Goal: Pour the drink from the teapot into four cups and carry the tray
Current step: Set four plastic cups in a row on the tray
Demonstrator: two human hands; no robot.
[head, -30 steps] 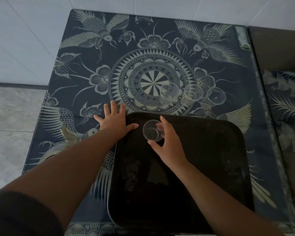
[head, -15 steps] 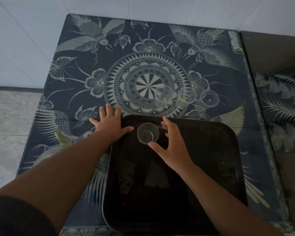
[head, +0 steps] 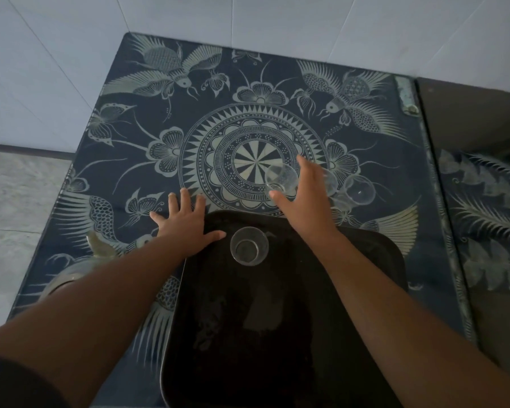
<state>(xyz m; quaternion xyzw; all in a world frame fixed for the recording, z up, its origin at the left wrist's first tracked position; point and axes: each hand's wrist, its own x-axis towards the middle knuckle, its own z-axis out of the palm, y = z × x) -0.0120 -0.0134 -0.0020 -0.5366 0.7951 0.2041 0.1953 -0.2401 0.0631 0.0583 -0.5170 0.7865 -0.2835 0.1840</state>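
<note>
The black tray (head: pixel 277 334) lies on the near side of the table (head: pixel 218 119), whose dark blue top bears a pale pattern of birds, flowers and a round medallion. One clear cup (head: pixel 249 245) stands upright on the tray, close to its far edge and towards the left corner. The left hand (head: pixel 186 228) lies flat at that corner — fingers spread on the table, thumb on the tray's rim — so its grip is apart and holds nothing.

The right hand (head: pixel 304 201) reaches beyond the tray's far edge to a row of three more cups standing on the table. Its grip is apart too. The thumb is at the near side of the nearest cup (head: pixel 280 179) and the fingers stretch past its right side, not closed round it; whether they touch the glass cannot be told. The middle cup (head: pixel 331 182) is partly hidden behind that hand, and the far-right cup (head: pixel 359 189) stands just beside it.

The teapot (head: pixel 68 273) sits at the table's near left, mostly hidden under the left forearm, with its pale spout showing beyond the arm.
</note>
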